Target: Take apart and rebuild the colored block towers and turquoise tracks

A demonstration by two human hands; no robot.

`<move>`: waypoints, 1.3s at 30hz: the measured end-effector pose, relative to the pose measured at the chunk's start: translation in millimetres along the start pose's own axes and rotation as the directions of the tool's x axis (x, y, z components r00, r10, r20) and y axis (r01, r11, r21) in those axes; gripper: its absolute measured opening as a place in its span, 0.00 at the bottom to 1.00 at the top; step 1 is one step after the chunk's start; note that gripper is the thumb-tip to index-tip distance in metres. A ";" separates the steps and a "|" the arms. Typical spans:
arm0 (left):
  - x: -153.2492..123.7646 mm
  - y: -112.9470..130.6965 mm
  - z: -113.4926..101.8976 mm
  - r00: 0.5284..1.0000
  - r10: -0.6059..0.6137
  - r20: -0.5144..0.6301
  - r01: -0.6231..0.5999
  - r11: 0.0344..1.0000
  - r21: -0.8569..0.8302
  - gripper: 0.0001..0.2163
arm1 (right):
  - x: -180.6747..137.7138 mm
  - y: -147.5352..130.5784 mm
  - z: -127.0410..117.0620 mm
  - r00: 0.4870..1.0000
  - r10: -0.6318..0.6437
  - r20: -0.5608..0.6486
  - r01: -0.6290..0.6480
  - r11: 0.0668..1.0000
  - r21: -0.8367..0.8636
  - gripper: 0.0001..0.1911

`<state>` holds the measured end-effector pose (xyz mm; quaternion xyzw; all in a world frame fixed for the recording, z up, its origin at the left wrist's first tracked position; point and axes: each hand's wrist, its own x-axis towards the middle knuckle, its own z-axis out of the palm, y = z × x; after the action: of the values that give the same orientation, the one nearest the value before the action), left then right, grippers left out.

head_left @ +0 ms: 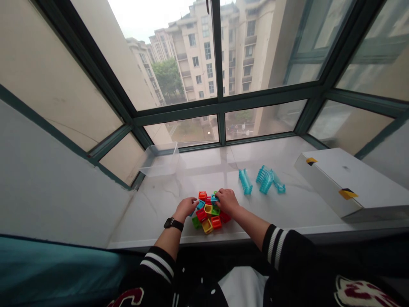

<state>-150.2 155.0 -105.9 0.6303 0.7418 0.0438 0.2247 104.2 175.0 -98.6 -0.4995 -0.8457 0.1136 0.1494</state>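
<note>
While working into the pile of blocks (208, 209) from both sides, favour small, light touches over a broad sweep. Find the pile at the near side of the white surface (204, 170), a little left of the two forearms' midline or close to it, with red, orange, yellow, green and blue pieces packed together at odd tilts. Note the right hand (227, 200) at the far right of the pile, fingers bent over a light blue block (214, 198); cannot tell whether clamped on it or merely touching. Note the left hand (187, 207) at the left edge, fingertips drawn near one another beside a blue block (200, 204); cannot tell whether gripping anything. Better to pinch across flat sides and to take from the top or rim, so as not to topple neighbours. Best not to press the yellow block (207, 226) toward the near edge. Mind also the translucent blue pieces (246, 182), apart on the right, the clear bin (159, 161) at far left, and the white box (367, 175) at far right.
</note>
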 end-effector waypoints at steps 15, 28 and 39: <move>-57.7 89.2 -20.0 0.758 0.372 -0.536 -0.538 0.821 -0.191 0.09 | 23.4 -15.1 -21.4 0.962 0.026 0.271 0.029 0.980 -0.196 0.15; -76.8 85.4 74.3 0.787 0.554 -0.271 -0.530 0.832 0.163 0.19 | 29.6 -6.1 -14.3 0.960 0.075 0.271 -0.046 0.992 -0.114 0.18; -103.1 28.4 86.5 0.839 0.216 -0.500 -0.272 0.962 -0.041 0.22 | -42.5 76.4 29.1 0.983 0.158 -0.089 -0.112 0.917 0.384 0.22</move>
<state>-79.8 43.4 -144.8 0.6742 0.6845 0.2715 0.0559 174.9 172.8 -157.7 -0.5247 -0.7611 0.2542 0.2843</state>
